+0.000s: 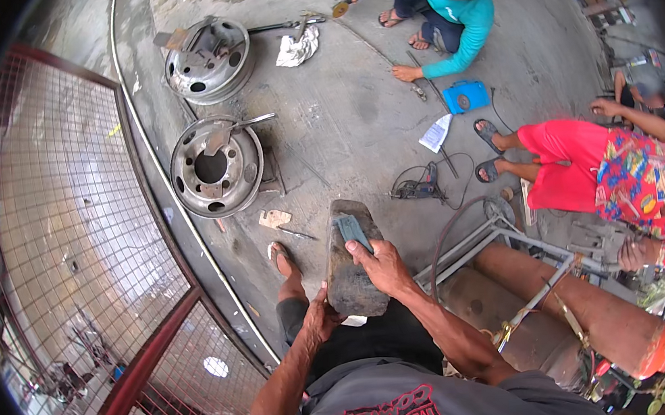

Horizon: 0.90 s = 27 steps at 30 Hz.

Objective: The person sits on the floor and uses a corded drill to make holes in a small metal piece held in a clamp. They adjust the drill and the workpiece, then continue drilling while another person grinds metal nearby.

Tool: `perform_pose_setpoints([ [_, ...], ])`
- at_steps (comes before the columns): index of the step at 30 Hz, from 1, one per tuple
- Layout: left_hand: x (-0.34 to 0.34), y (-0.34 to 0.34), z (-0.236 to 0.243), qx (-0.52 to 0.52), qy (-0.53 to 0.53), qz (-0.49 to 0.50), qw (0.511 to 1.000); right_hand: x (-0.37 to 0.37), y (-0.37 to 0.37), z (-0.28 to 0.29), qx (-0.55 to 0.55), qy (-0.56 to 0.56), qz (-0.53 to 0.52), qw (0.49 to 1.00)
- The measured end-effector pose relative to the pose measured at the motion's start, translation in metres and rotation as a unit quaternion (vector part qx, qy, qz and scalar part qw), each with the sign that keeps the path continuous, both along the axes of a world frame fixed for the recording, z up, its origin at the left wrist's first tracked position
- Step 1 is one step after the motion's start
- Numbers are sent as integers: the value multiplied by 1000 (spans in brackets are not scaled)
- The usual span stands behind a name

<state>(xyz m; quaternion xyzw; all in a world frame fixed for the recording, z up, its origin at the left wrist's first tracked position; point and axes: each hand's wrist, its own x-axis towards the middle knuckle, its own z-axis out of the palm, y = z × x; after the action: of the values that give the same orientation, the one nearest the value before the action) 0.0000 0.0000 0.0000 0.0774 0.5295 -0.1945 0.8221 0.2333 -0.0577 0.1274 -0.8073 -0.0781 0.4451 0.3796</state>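
Observation:
A worn, dark, slab-like block (348, 280) with rounded corners is in front of my body, over my lap. My left hand (321, 319) grips its lower left edge, the fingers partly hidden beneath. On the block's upper face lies a small grey-green rectangular piece (352, 231), its exact kind unclear. My right hand (383, 268) is closed on the near end of that piece, thumb along its top. Left of the block, a tan flat scrap (274, 218) and a slim pen-like tool (296, 233) lie on the concrete.
Two steel wheel rims (254, 167) (234, 80) stand ahead left, beside a red-framed mesh fence (84, 161). A crouching person (459, 20) holds an angle grinder (341, 7) at a long rod. Another person (571, 162) is at right, near rusty cylinders (514, 318) in a frame. A corded power tool (419, 184) lies ahead.

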Motion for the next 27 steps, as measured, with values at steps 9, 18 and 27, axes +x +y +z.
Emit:
perform_pose_setpoints([
  [9, 34, 6, -80, -20, -15, 116, 993, 26, 41, -77, -21, -52, 21, 998],
  [18, 156, 45, -229, 17, -183, 89, 979, 104, 81, -149, 27, -147, 6, 989],
  [27, 192, 33, -397, 87, -90, 15, 992, 103, 23, -349, 6, -103, -40, 994],
])
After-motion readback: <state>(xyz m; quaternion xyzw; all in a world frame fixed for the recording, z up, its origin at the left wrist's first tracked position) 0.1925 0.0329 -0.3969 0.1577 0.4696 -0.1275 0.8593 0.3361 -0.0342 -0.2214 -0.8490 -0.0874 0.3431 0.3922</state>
